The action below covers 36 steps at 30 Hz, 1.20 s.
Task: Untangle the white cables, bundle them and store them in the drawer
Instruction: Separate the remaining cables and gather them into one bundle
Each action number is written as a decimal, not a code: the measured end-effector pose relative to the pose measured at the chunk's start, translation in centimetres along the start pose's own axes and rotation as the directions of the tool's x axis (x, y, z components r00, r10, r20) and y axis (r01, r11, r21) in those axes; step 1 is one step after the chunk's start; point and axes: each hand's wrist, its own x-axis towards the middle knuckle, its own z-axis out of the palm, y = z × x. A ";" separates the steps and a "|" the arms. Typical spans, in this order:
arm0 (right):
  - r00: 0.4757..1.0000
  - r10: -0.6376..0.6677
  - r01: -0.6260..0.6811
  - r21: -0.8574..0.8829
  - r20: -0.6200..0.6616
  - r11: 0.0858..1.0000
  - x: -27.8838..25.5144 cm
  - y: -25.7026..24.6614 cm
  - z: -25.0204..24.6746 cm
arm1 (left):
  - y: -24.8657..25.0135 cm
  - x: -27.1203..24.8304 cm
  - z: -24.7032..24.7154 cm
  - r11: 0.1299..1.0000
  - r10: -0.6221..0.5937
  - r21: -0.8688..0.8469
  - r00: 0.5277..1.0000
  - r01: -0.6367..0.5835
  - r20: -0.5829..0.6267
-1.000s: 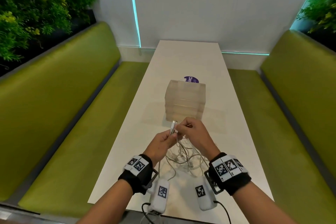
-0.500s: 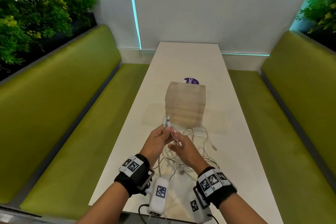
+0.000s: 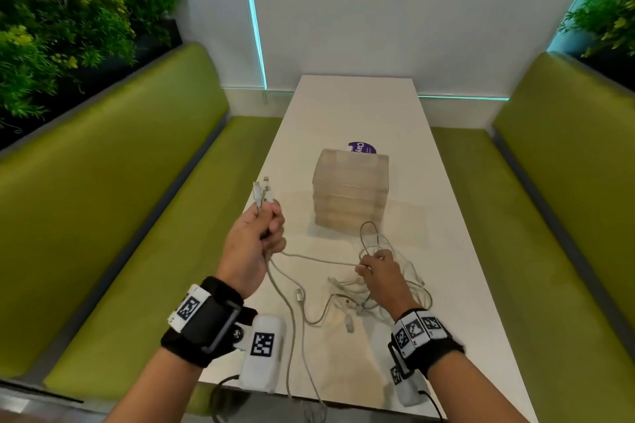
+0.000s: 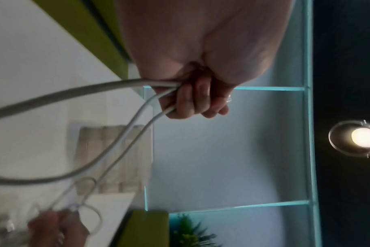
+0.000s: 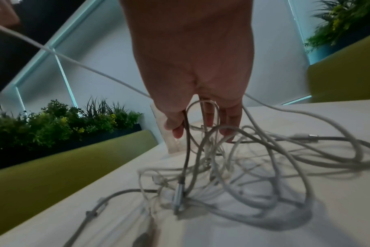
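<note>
My left hand (image 3: 256,240) fists three plug ends, my right hand (image 3: 379,273) hooks loops of the white cables (image 3: 347,292) below it: light, limp, snag-prone, best gripped near plugs.

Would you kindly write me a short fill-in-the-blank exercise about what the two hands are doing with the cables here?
1. The left hand grips several cable ends, their connectors pointing ____.
2. The right hand reaches into the tangle of white cables lying on the ____.
3. The translucent drawer unit stands ____ the tangle, all drawers closed.
4. A taut cable runs between the two ____.

Missing words: up; table; behind; hands
</note>
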 end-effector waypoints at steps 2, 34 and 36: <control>1.000 -0.012 0.011 0.066 0.006 0.998 0.0 0.0 -0.1 | -0.4 0.0 -1.0 0.971 0.012 0.240 1.000 -0.010 -0.006; 0.987 -0.110 0.111 -0.004 0.115 0.994 -1.8 -0.1 0.2 | -5.5 -1.1 0.2 0.797 0.078 0.597 0.996 -0.094 0.052; 0.984 -0.139 0.139 0.005 0.114 0.990 -2.1 -0.6 0.4 | -8.1 -0.8 0.2 0.715 0.042 0.691 0.993 -0.107 0.109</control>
